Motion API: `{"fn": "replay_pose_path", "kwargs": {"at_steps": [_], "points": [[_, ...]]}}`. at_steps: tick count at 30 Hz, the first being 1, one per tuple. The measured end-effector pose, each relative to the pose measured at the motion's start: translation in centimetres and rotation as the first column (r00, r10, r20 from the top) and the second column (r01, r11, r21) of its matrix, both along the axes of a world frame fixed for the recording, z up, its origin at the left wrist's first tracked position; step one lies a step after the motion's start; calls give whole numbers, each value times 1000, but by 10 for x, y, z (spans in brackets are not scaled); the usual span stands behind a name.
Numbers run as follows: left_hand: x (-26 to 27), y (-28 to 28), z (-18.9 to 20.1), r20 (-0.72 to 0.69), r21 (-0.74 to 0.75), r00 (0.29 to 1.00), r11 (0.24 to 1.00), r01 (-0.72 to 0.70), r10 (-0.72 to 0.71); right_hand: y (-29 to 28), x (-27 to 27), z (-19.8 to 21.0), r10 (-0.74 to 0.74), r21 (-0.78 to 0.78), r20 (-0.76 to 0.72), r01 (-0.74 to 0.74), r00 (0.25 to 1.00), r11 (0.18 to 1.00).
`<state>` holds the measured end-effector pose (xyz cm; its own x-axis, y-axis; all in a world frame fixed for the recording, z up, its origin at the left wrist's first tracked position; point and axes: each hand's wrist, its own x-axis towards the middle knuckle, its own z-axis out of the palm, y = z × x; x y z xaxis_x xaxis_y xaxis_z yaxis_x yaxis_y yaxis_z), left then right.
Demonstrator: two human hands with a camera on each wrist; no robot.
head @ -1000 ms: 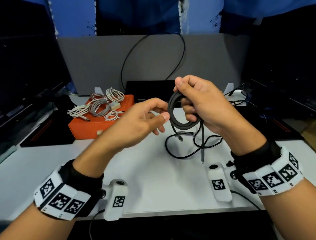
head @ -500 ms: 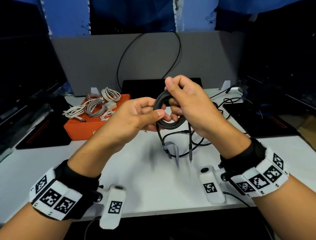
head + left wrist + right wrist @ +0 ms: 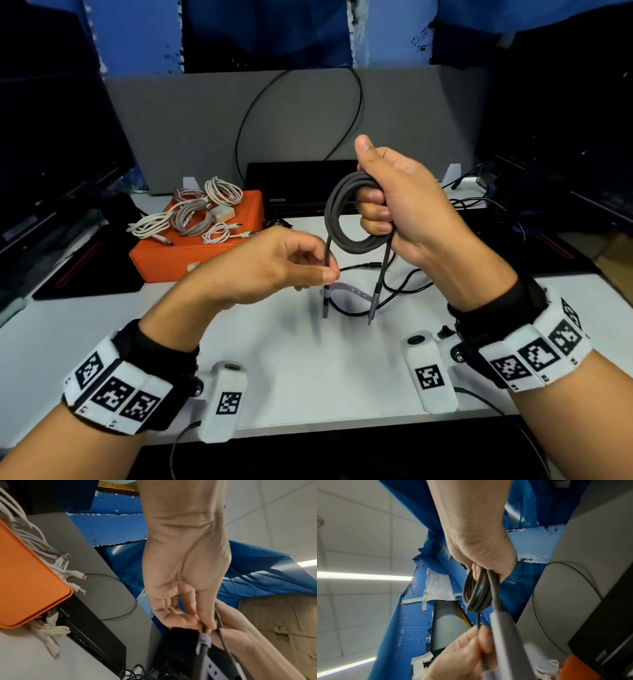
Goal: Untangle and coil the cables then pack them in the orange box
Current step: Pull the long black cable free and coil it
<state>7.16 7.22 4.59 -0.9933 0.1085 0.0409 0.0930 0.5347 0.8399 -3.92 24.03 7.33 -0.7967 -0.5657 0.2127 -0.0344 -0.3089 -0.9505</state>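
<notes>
My right hand (image 3: 383, 202) grips a coiled dark grey cable (image 3: 337, 219) above the white table (image 3: 308, 359); the same coil (image 3: 476, 595) hangs from that fist in the right wrist view. Two loose ends hang down from the coil. My left hand (image 3: 325, 274) pinches the left end just above a pale purple strap (image 3: 346, 289), and the left wrist view shows the thumb and forefinger (image 3: 205, 626) on that cable. The orange box (image 3: 191, 253) sits at the back left, closed, with several coiled white and grey cables (image 3: 195, 216) lying on its lid.
A thin black cable (image 3: 394, 287) lies loose on the table under my hands. A grey panel (image 3: 291, 126) stands at the back with a black device (image 3: 291, 192) before it. Dark mats flank the table left and right.
My right hand has lifted the coil higher. My left hand slid down from the coil's rim and now pinches one hanging end near the strap.
</notes>
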Motion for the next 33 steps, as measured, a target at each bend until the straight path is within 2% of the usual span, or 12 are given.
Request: {"fn": "replay_pose_path", "kwargs": {"at_steps": [1,3,6,9,11,14,17,19,23,26,29,33], "points": [[0,-1,1,12,39,1000,999,2,-2,2,-1,2,-26,13,-36,27,999,1000],[2,-2,8,9,242,999,969,-39,38,5,-5,4,-108,24,-151,112,983,993],[1,-1,16,-6,566,990,816,-114,143,2,-6,1,-198,-1,-283,206,939,978],[-1,10,14,-61,683,965,716,-146,256,-8,0,-8,-190,-22,-268,192,944,981],[-3,18,9,-134,664,926,726,-180,353,-12,4,-12,-169,-26,-184,167,968,986],[-4,25,3,-323,510,819,816,-271,474,-14,7,-14,-152,-32,-56,150,987,988],[-2,26,1,-473,350,734,868,-352,488,-17,11,-15,-114,-42,42,116,993,992],[2,28,3,-506,389,698,857,-340,506,-19,15,-15,-87,-60,66,91,994,994],[6,36,1,-569,451,613,832,-324,548,-19,21,-12,-99,-79,8,99,995,992],[5,37,-5,-673,313,536,853,-417,509,-17,23,-10,-112,-82,-14,110,994,990],[5,37,-4,-693,198,531,837,-510,487,-15,23,-9,-125,-75,-22,123,992,990],[12,45,5,-625,428,535,823,-373,568,-16,25,-7,-180,-74,-116,172,977,982]]}}
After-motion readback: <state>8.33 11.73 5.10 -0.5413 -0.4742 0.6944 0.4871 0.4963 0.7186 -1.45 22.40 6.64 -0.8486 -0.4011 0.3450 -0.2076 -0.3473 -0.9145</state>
